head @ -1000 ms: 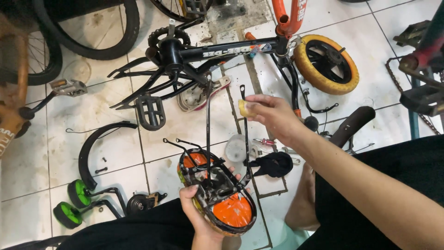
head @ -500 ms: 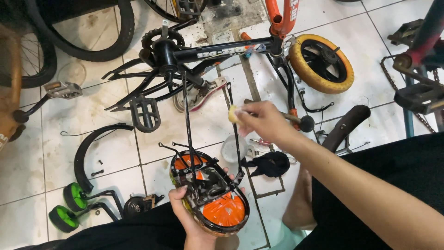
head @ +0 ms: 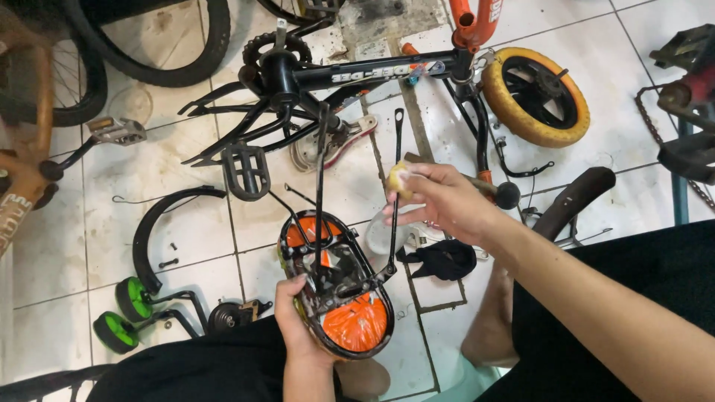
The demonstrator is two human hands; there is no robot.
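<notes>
- Here, in the head view, the left hand (head: pixel 302 327) is closed around the near edge of an orange-and-black bike part (head: pixel 335 286), a fender-like shell with two thin stays; gripped low and tilted up, it shows its face to the person.
- The right hand (head: pixel 439 201) is closed on a small yellowish pad (head: pixel 397 179), pinched at the fingertips and pressed against the right stay (head: pixel 395 193), so that hand can likely rub while the other steadies.
- Beyond the right hand lie a black frame (head: pixel 357 74) and a yellow wheel (head: pixel 535 95); left of the left hand, a black mudguard (head: pixel 160 223) and green training wheels (head: pixel 126 313).
- Against half a second ago, the right hand sits a little further right on the stay, and the part is held much the same.
</notes>
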